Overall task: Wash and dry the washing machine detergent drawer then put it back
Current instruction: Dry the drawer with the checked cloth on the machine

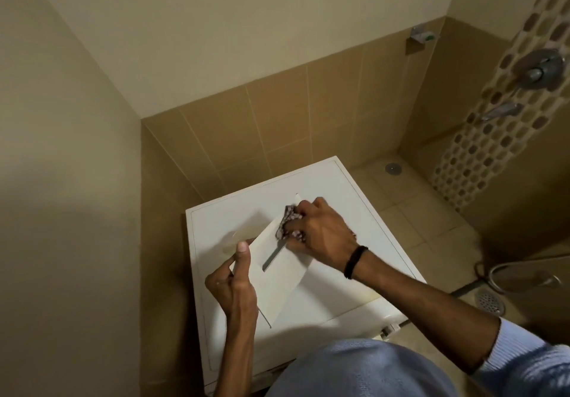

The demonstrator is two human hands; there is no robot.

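Apparently well into the drying stage. Holding the detergent drawer (277, 273) tilted just over the top of the washing machine (339, 292), near end low toward the body, far end raised. Gripping its near corner with the left hand (234, 285), thumb laid up along the edge, fingers curled behind. Pressing a patterned cloth (287, 221) against the far end with the right hand (320, 233), fingers bunched round the fabric. Cannot tell whether resting on the machine or held clear of it. Seeing no running water, and standing well apart from the shower tap (501, 111) on the tiled wall to the right, so probably past the washing, judging by the cloth alone. Left to do: finishing the wipe, then sliding the drawer back into its slot, which is not in view.
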